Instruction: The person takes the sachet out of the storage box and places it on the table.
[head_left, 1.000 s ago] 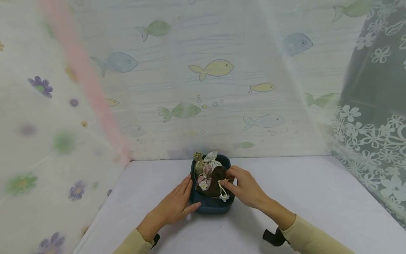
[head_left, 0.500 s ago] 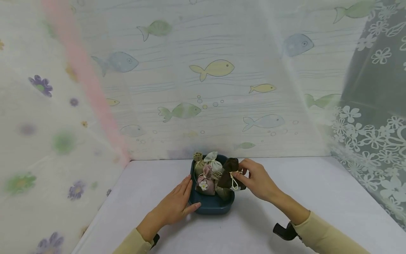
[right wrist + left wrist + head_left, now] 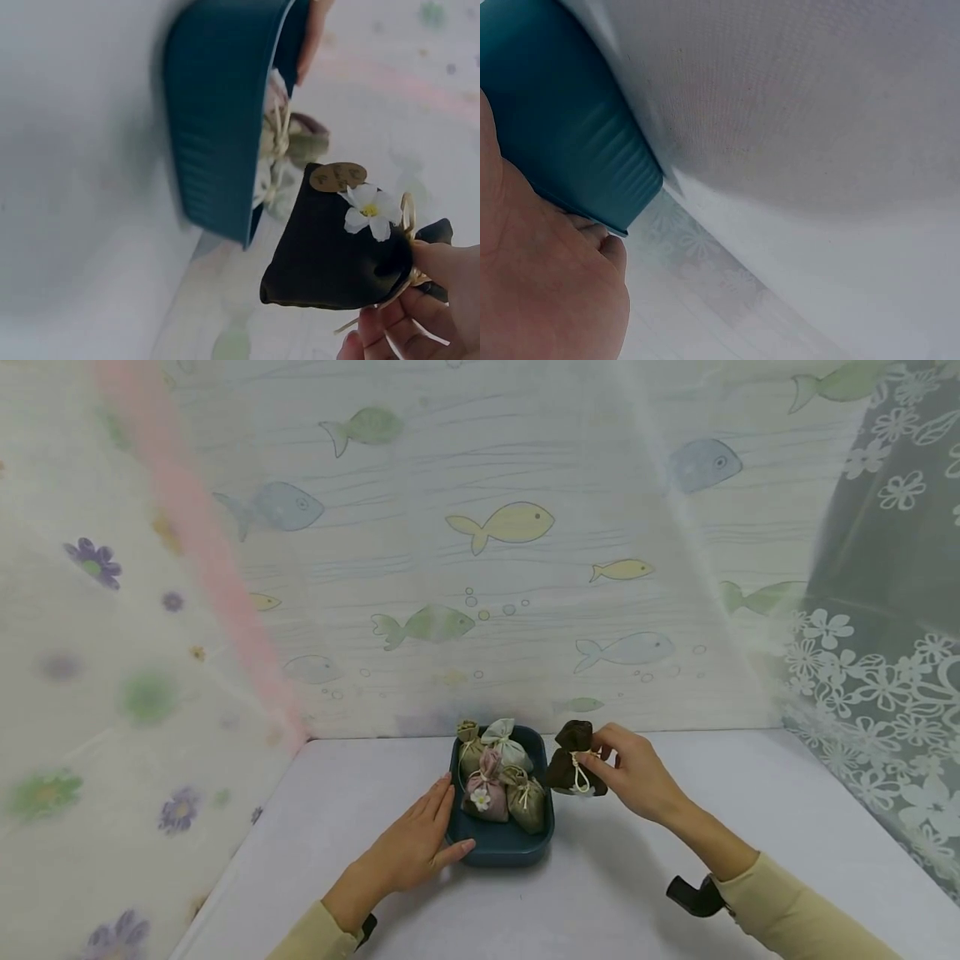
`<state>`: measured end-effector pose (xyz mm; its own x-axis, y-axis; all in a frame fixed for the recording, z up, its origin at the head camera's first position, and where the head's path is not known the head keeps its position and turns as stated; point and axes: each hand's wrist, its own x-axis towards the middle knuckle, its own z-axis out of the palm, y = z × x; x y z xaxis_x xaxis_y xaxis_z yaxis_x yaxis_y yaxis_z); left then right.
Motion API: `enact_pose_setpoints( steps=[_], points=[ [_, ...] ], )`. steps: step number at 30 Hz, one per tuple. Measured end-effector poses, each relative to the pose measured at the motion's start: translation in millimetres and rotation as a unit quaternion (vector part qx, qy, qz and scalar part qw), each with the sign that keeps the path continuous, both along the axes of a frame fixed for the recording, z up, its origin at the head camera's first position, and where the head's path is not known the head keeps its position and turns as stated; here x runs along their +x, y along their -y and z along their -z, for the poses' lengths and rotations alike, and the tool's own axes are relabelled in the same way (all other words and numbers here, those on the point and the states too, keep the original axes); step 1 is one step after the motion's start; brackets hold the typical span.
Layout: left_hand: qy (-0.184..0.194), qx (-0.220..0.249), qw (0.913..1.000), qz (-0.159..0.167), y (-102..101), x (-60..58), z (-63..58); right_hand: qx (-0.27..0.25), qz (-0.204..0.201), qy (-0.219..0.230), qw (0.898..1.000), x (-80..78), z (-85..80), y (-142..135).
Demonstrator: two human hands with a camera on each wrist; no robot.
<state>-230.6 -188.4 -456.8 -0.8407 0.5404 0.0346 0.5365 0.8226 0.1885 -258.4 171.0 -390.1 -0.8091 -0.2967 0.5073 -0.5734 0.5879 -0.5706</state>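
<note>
A dark brown drawstring pouch (image 3: 567, 768) hangs just right of the blue basin, its corded neck pinched by my right hand (image 3: 633, 772). In the right wrist view the pouch (image 3: 337, 251) bears a white flower and a tan oval label. My left hand (image 3: 412, 835) rests with straight fingers along the left rim of the basin (image 3: 502, 852). Inside the basin lie a pink pouch (image 3: 487, 797) with a white flower, an olive pouch (image 3: 527, 806), a pale grey-white pouch (image 3: 504, 739) and a khaki pouch (image 3: 470, 747).
The basin stands on a white-covered table (image 3: 375, 777), close to its back edge. Behind it hangs a sheer curtain (image 3: 525, 610) printed with fish. A flowered sheet (image 3: 135, 693) closes the left side, and white floral lace (image 3: 885, 710) the right.
My right hand has lifted the brown pouch up and out of the basin to the right, uncovering the olive pouch. The left hand stays on the rim.
</note>
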Motion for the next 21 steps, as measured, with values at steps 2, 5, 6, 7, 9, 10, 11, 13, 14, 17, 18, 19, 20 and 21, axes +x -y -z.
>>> enact_pose_setpoints(
  steps=[2,5,6,7,9,10,11,13,14,17,18,19,20,21],
  points=[
    [0.000,0.002,1.0000,0.002,0.2,-0.7,0.6,0.000,0.009,0.000,1.000,-3.0,0.9,-6.6],
    [0.000,0.006,1.0000,0.004,0.4,-1.6,1.9,0.004,0.025,-0.004,1.000,-7.8,1.5,-17.4],
    [0.001,0.006,1.0000,0.004,0.3,-2.0,2.2,0.007,0.031,-0.005,0.999,-9.6,1.5,-21.1],
    [0.002,0.004,1.0000,0.003,0.8,-2.3,3.7,0.011,0.037,-0.007,0.999,-11.2,2.2,-24.5],
    [0.004,0.003,1.0000,0.001,1.2,-1.9,4.8,0.016,0.048,-0.007,0.999,-14.6,2.1,-30.8],
    [0.006,0.004,1.0000,-0.002,1.1,-1.4,4.3,0.019,0.052,-0.007,0.998,-16.5,2.5,-34.0],
    [0.004,0.004,1.0000,-0.001,1.2,-1.1,4.6,0.021,0.056,-0.007,0.998,-18.7,2.9,-37.2],
    [-0.002,0.008,1.0000,0.000,1.3,-0.7,4.9,0.025,0.063,-0.006,0.998,-23.1,4.3,-43.9],
    [-0.002,0.013,0.9999,0.002,0.9,0.0,3.5,0.026,0.066,-0.005,0.997,-25.1,4.8,-47.2],
    [-0.010,0.014,0.9998,0.008,0.6,0.5,2.4,0.029,0.078,-0.004,0.996,-31.2,7.8,-57.5],
    [-0.009,0.015,0.9998,0.008,0.4,0.6,2.0,0.031,0.082,-0.001,0.996,-33.1,8.7,-60.6],
    [-0.011,0.013,0.9998,0.010,0.4,0.4,1.9,0.031,0.085,0.001,0.996,-34.7,9.4,-63.6],
    [-0.008,0.014,0.9998,0.009,0.3,0.6,1.3,0.032,0.089,0.004,0.995,-36.5,10.5,-66.6],
    [-0.007,0.010,0.9999,0.008,0.2,0.4,1.4,0.033,0.092,0.007,0.995,-38.3,11.7,-69.5]
  ],
)
